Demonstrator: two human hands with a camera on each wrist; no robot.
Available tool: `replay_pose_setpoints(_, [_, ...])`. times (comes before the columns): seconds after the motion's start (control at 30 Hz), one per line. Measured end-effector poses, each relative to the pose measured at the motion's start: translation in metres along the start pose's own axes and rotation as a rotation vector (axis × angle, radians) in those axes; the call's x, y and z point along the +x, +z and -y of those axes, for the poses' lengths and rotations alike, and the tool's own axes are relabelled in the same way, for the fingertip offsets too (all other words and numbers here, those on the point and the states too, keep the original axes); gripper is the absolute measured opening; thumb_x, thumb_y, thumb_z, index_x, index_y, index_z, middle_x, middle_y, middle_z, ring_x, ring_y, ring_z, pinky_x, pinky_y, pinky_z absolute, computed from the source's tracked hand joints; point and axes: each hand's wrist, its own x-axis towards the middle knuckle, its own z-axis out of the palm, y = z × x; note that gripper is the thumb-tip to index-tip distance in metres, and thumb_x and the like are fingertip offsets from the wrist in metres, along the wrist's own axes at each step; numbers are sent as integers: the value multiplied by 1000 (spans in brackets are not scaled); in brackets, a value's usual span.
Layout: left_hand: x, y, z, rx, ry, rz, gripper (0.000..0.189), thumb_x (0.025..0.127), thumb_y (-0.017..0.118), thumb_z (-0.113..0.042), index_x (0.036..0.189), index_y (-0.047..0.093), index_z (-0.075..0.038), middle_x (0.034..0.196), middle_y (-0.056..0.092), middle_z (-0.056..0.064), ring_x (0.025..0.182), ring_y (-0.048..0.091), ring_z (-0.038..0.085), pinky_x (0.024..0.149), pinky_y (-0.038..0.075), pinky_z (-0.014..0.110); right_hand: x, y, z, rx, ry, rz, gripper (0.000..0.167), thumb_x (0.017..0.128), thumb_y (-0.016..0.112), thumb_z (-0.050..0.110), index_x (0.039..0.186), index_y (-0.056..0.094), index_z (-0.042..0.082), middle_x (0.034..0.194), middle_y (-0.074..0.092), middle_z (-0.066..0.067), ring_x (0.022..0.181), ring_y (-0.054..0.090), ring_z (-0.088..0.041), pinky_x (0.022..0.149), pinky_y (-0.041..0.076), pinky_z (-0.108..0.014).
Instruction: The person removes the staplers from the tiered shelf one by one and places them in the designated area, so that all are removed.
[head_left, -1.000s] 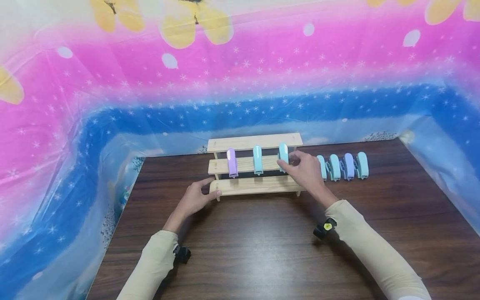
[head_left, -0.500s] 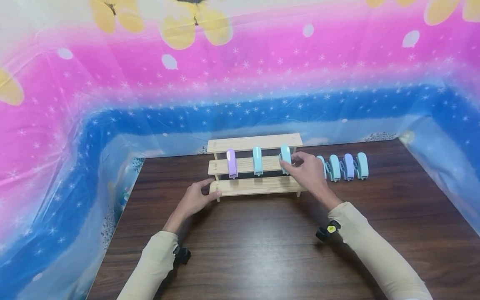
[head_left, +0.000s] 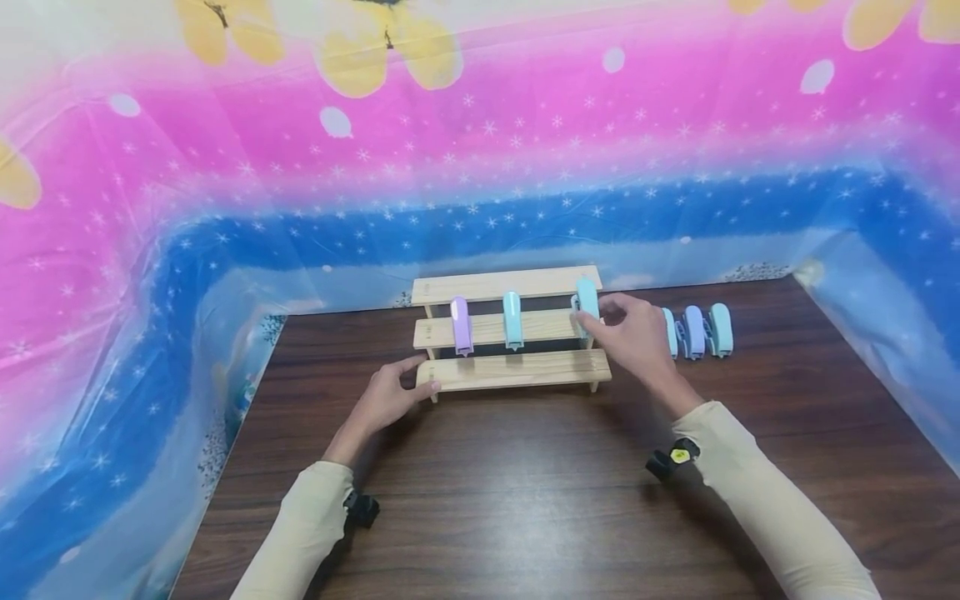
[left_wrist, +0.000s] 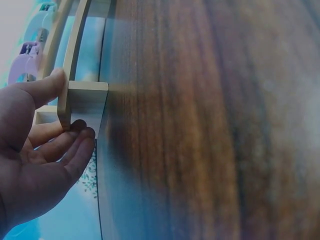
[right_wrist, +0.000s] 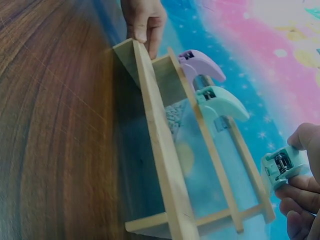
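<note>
At the left end of a three-tier wooden shelf [head_left: 517,371], my left hand [head_left: 390,398] holds the lowest board, thumb on top and fingers beneath it in the left wrist view. My right hand [head_left: 637,337] pinches a mint stapler [head_left: 587,300] by its sides at the right end of the middle tier. It looks raised off the board in the right wrist view, where its spring end [right_wrist: 282,164] faces the camera. On the middle tier stand a purple stapler [head_left: 461,325] at the left and another mint stapler [head_left: 512,319] near the centre.
Right of the shelf, more staplers stand in a row on the dark wooden table [head_left: 510,500], among them a lavender one [head_left: 693,332] and a mint one [head_left: 721,329]. My right hand partly covers this row. A patterned cloth [head_left: 480,158] hangs behind the table.
My right hand has moved right and slightly up with the mint stapler, now covering more of the row beside the shelf. My left hand stays in place on the shelf.
</note>
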Motion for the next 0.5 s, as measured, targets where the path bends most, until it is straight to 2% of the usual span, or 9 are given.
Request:
replay_pose_setpoints(0.27, [-1,-1,0,-9,2,1,69,96,73,-40,151,50,-6,151,51,20,111,55,27,93,44,48,3,-19,-6,-41,32,-37,49,88,75,54,106,76,9,93,76,-8,84,67,-23,71,46,-38])
replay_pose_setpoints(0.5, [-1,-1,0,-10,1,1,69,96,73,-39,151,49,-6,151,51,20,111,54,28,93,44,48,4,-35,-11,-48,26,-57,49,88,76,51,108,77,6,98,77,-12,88,71,-29,75,51,-44])
